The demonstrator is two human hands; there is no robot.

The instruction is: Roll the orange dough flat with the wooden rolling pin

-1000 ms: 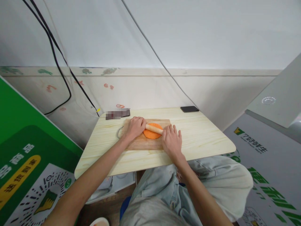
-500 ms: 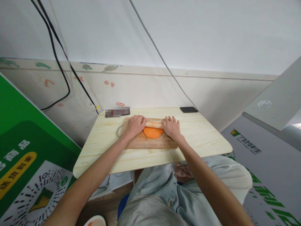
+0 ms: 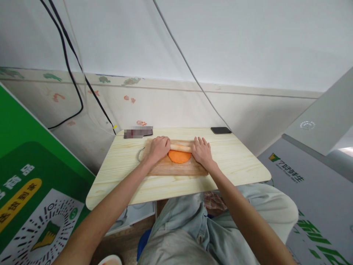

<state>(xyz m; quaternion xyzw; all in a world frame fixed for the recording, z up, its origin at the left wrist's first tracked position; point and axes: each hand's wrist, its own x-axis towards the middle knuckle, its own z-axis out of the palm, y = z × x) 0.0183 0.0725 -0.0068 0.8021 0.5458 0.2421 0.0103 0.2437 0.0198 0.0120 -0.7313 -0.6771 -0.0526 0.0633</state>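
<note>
A wooden rolling pin (image 3: 181, 148) lies across the far part of a flat orange piece of dough (image 3: 179, 157). My left hand (image 3: 160, 148) is closed over the pin's left end. Over its right end rests my right hand (image 3: 202, 150), curved onto the wood with the fingers pointing away from me and slightly apart. Both ends of the pin are hidden under the hands. Beneath the dough is a wooden cutting board (image 3: 176, 171), with a metal loop handle (image 3: 139, 154) at its left side.
The board is on a small pale wood-grain table (image 3: 237, 162) against the wall. A dark phone (image 3: 221, 130) lies at the back right, a partly blurred device (image 3: 138, 132) at the back left. Green panel (image 3: 24, 147) at left, printed box (image 3: 292, 184) at right; a bowl (image 3: 110, 260) sits low.
The view has shifted slightly. My hands remain on the rolling pin, which slants a little more, its right end nearer me. The dough looks the same.
</note>
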